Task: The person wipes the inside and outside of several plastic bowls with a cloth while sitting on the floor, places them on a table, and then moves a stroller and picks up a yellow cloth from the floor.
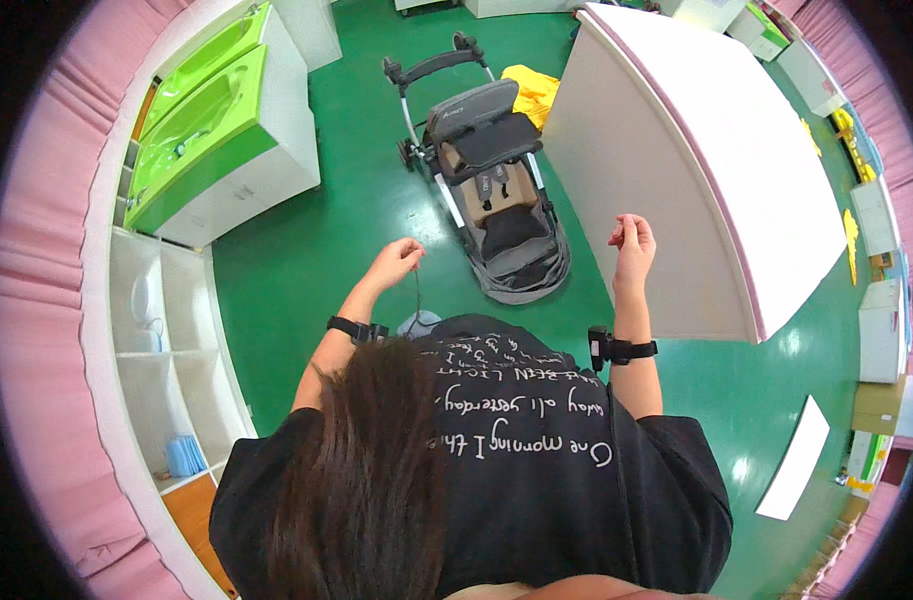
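Observation:
My left hand (396, 264) is raised in front of me, its fingers pinched on a thin dark cord (417, 288) that dangles below it. My right hand (632, 248) is held up beside the white partition, fingers curled together; whether anything small is between them cannot be seen. Between and beyond my hands, a grey baby stroller (516, 262) stands on the green floor. Its handlebar (441, 66) points away from me, and dark straps lie on its beige seat. Both wrists wear black bands with small devices.
A large white box-like block (666, 180) with pink edging rises close on the right. Yellow cloth (532, 96) lies behind the stroller. At left are green-topped sink units (211, 140) and white shelves (191, 300). A white board (793, 458) lies at right.

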Demonstrator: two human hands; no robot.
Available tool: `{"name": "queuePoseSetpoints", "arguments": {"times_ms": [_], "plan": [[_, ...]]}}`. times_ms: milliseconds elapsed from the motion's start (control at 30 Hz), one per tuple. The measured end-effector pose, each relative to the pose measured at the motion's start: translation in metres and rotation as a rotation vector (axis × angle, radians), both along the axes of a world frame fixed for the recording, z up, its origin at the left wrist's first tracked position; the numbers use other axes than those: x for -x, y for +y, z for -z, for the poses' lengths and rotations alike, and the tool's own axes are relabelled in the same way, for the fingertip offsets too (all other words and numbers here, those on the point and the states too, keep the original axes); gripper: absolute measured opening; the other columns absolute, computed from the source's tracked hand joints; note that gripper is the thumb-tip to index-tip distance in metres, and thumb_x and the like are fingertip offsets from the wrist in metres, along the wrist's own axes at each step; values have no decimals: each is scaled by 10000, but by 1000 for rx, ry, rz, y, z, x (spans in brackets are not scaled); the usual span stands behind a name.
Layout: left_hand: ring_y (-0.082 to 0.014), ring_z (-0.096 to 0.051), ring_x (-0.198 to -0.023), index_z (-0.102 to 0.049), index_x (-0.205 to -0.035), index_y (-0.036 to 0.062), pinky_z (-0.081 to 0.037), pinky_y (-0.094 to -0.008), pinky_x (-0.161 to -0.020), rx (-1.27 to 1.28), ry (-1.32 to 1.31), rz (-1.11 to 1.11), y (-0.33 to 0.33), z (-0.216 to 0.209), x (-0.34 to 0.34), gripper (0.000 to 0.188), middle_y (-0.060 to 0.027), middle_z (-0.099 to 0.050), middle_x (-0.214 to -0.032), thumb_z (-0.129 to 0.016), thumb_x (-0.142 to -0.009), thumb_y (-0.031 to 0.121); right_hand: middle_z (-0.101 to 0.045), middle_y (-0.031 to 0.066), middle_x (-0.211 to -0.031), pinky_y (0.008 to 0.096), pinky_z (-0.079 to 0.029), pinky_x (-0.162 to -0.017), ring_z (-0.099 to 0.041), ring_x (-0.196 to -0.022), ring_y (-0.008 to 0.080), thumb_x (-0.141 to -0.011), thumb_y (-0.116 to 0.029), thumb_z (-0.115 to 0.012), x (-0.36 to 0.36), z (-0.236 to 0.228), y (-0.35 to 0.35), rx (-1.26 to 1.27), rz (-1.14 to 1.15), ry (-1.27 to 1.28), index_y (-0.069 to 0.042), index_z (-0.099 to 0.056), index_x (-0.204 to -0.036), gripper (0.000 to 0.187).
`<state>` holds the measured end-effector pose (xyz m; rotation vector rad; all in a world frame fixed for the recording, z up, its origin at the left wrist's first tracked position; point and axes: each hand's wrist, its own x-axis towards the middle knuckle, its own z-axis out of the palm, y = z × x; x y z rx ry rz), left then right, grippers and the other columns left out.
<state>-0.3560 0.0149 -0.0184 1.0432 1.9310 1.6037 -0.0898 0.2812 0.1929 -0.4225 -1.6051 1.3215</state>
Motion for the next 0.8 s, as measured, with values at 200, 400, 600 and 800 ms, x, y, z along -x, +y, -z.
{"name": "queuePoseSetpoints", "arguments": {"times_ms": [200, 400, 600, 800], "plan": [[-125, -594, -698, -600, -921, 28, -471, -264, -633, 62, -157, 123, 16, -17, 59, 133, -52, -630, -766, -536, -877, 136, -486, -9, -648, 228, -363, -544, -460, -594, 78, -940, -143, -518, -33, 3, -19, 6, 98, -35, -15, -569, -845, 168], [-145, -613, -747, -617, -936, 20, -490, -287, -656, 226, -168, 113, 111, 5, 114, 169, -63, -639, -783, -545, -843, 141, -477, -13, -619, 226, -354, -518, -435, -557, 75, -930, -148, -524, -88, 48, -17, 224, 478, 133, -28, -572, -835, 160], [-389, -610, -904, -664, -912, 21, -476, -434, -827, 530, 303, 273, 202, 89, 175, 296, -234, -642, -928, -556, -719, 218, -501, 2, -628, 237, -375, -490, -462, -544, 90, -928, -152, -525, -91, 74, -44, 336, 694, 106, -36, -576, -852, 148], [-392, -511, -1140, -540, -1180, -70, -399, -386, -993, 702, 282, 347, 246, 103, 137, 640, -298, -538, -1190, -630, -625, 235, -524, 11, -637, 238, -423, -514, -497, -554, 105, -930, -143, -519, -118, 59, -93, 469, 786, 104, -37, -585, -865, 141]]}}
